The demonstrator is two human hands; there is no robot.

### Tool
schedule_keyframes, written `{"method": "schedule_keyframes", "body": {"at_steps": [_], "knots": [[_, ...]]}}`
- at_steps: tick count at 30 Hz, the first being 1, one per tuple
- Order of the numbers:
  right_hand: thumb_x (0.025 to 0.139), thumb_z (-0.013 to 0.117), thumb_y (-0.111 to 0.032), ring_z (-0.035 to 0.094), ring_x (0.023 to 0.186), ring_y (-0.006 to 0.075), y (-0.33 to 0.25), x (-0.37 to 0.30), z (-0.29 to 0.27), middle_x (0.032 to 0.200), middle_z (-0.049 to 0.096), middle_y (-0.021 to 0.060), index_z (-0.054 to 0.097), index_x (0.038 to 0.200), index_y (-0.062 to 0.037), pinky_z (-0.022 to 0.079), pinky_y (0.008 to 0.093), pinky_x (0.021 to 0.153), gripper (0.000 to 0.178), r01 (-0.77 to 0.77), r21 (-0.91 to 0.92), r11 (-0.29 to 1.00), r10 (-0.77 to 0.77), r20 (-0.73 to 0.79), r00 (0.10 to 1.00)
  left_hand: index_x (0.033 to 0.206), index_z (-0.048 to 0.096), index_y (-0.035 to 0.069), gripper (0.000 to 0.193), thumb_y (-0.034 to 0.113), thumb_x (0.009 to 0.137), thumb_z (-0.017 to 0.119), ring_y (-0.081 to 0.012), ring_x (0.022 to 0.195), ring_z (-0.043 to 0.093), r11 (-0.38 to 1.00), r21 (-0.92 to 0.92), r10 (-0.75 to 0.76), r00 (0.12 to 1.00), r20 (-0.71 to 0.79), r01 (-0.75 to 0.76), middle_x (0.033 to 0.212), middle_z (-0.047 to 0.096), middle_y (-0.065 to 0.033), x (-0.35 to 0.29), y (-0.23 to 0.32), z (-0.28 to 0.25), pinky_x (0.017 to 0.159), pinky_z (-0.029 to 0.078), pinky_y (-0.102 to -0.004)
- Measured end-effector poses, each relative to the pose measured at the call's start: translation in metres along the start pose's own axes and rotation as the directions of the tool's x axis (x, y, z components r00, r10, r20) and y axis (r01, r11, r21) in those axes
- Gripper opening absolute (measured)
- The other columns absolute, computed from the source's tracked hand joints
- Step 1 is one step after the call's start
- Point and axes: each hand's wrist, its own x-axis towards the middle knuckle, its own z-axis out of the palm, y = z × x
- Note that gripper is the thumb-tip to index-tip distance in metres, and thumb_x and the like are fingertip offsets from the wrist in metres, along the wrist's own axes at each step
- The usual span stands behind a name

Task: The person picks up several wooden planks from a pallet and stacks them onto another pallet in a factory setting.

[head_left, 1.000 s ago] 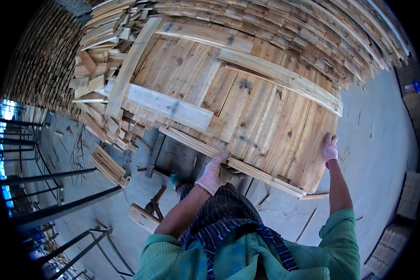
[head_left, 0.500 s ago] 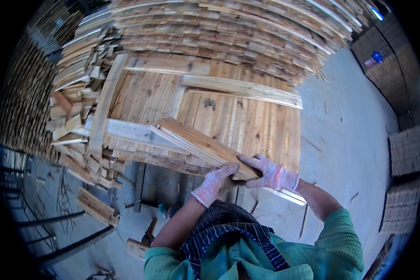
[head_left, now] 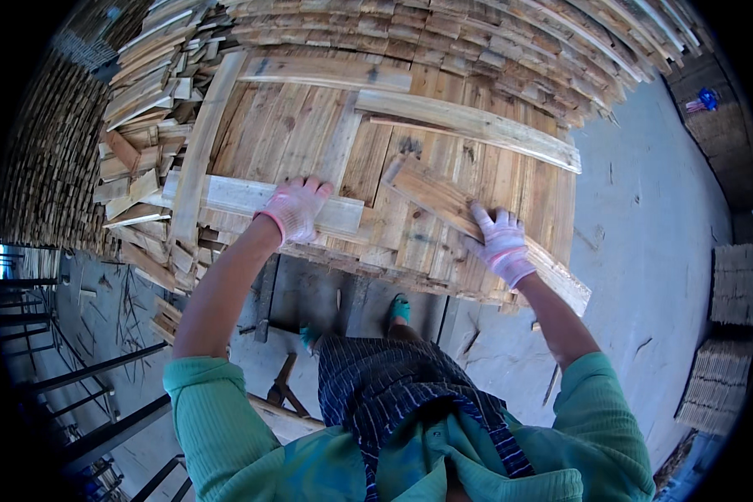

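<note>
Both my hands wear white-and-pink knit gloves. My left hand (head_left: 296,211) lies on the near end of a pale board (head_left: 234,194), its fingers apart and reaching toward the board's far edge. Farther right, my right hand (head_left: 504,246) rests spread over a brownish plank (head_left: 431,191) lying aslant. That plank's right part, past my hand, looks paler, and I cannot tell whether it is one piece or two. Beneath both lies a broad stack of planks (head_left: 414,230) set side by side. My right palm hides part of the slanted plank.
Loose boards lie across the stack: one upright at left (head_left: 202,151), one at the far edge (head_left: 326,72), one at far right (head_left: 477,124). Scrap wood (head_left: 134,180) heaps at left. High plank piles (head_left: 376,33) rise behind. Black metal bars (head_left: 100,364) stand lower left.
My hands were together at the near edge around a bundle of planks; now they are apart. My left hand has moved left onto the pale board. The slanted plank now lies farther right.
</note>
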Motion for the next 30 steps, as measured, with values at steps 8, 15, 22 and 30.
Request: {"method": "schedule_keyframes", "body": {"at_steps": [8,15,22,30], "knots": [[0.079,0.080,-0.049,0.056,0.113,0.0420,0.005,-0.023,-0.057,0.119,0.056,0.0217,0.047,0.150,-0.0270,0.043,0.0527,0.100,0.081,0.161,0.056,0.985,-0.159,-0.044,0.986,0.142,0.044,0.007,0.087,0.030,0.071,0.088,-0.0341,0.132,0.050,0.999,0.045,0.006,0.999,0.044,-0.008,0.142,0.052,-0.0139,0.029,-0.006,-0.010,0.108,0.048,-0.0466],[0.086,0.070,-0.059,0.058,0.111,0.0367,-0.048,-0.011,-0.037,0.116,0.059,0.0174,0.047,0.150,-0.0389,0.044,0.0551,0.093,0.071,0.295,-0.062,0.953,-0.288,0.112,0.951,0.136,0.049,0.007,0.075,0.022,0.071,0.083,-0.0361,0.123,0.058,1.000,0.000,-0.005,0.986,-0.166,0.005,0.134,0.057,-0.0146,0.067,-0.030,-0.009,0.102,0.050,-0.0476],[0.084,0.071,-0.056,0.061,0.107,0.0363,-0.045,-0.007,-0.023,0.111,0.060,0.0168,0.053,0.144,-0.0354,0.046,0.0526,0.087,0.066,0.307,0.100,0.947,-0.318,0.140,0.938,0.132,0.056,0.012,0.070,0.022,0.069,0.083,-0.0376,0.124,0.056,0.994,-0.006,0.102,0.969,-0.227,-0.106,0.132,0.059,-0.0137,0.073,-0.035,0.017,0.107,0.046,-0.0488],[0.084,0.072,-0.052,0.060,0.113,0.0342,-0.053,-0.008,-0.007,0.119,0.060,0.0122,0.051,0.144,-0.0374,0.044,0.0530,0.093,0.065,0.336,0.136,0.932,-0.334,-0.035,0.942,0.149,0.035,0.004,0.104,0.034,0.065,0.090,-0.0384,0.130,0.050,0.992,0.116,-0.041,0.999,0.000,0.041,0.143,0.049,-0.0176,0.068,-0.017,-0.002,0.110,0.044,-0.0464]]}}
